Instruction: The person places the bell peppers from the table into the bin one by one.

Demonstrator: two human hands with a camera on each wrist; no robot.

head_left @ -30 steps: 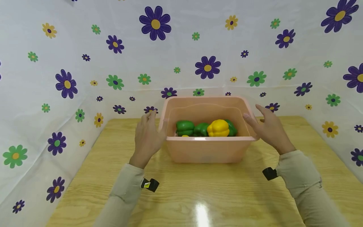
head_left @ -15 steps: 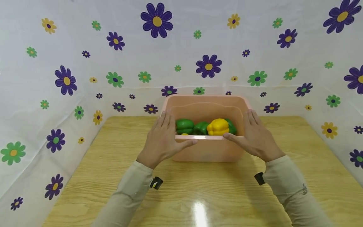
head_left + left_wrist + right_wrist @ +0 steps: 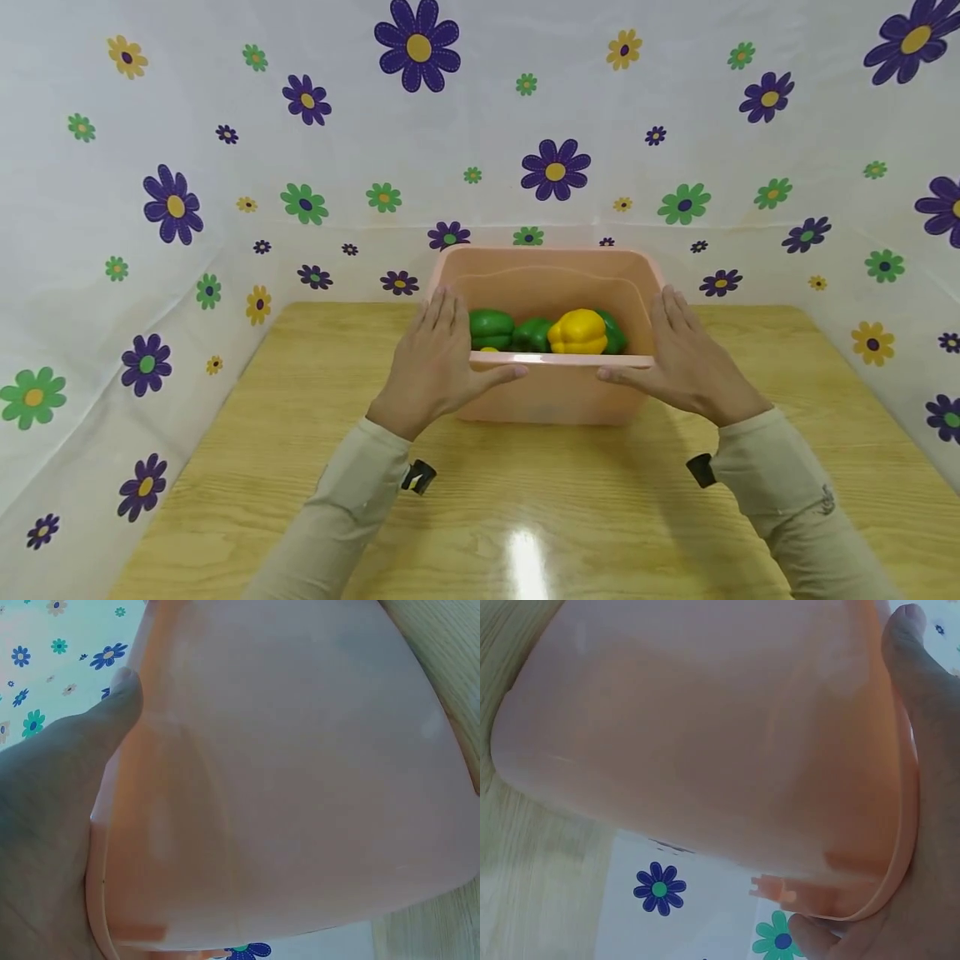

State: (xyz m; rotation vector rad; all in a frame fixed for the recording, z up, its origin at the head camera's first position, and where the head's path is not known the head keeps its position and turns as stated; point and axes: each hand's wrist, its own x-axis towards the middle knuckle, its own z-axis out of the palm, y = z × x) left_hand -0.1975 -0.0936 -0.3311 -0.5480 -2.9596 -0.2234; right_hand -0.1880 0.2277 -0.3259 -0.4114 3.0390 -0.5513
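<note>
A peach-coloured plastic bin (image 3: 551, 396) stands on the table with bell peppers inside. Three green peppers show, among them a green bell pepper (image 3: 491, 330) at the left, beside a yellow bell pepper (image 3: 577, 333). Just behind the front rim a sliver of another yellow thing (image 3: 489, 349) peeks up, mostly hidden. My left hand (image 3: 431, 362) rests on the near left corner, fingers straight along the side rim, thumb laid along the front. The near right corner has my right hand (image 3: 686, 362) on it in the same way; its thumb (image 3: 909, 634) lies at the rim in the right wrist view.
The wooden table (image 3: 480, 508) reaches to a white flower-patterned cloth (image 3: 337, 150) hanging close behind the bin. The same cloth borders the table on the left and right.
Both hands have come inward from beside the bin onto its near corners, and the thumbs have come down along the front rim. The bin and peppers have stayed in place.
</note>
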